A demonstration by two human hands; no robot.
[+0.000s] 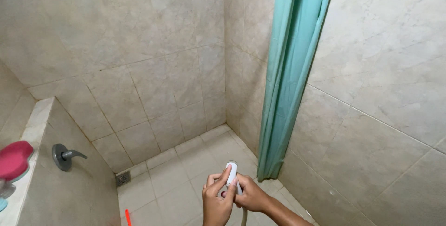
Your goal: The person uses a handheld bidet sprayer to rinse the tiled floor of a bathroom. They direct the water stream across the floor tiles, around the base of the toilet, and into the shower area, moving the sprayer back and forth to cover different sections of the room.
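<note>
Beige tiled walls (153,45) close in a small shower stall, with a teal curtain (290,77) hanging on the right. Low in view, both hands grip a white spray head (232,169) over the tiled floor (176,175): the left hand (216,203) wraps it from below, the right hand (251,196) clasps its handle, hose trailing down. It seems they are adjusting the head; a firm two-handed hold matters. Nearby are a metal tap lever (65,155), a floor drain (122,178), a pink object (14,158) on the ledge, nothing between them and the hands
</note>
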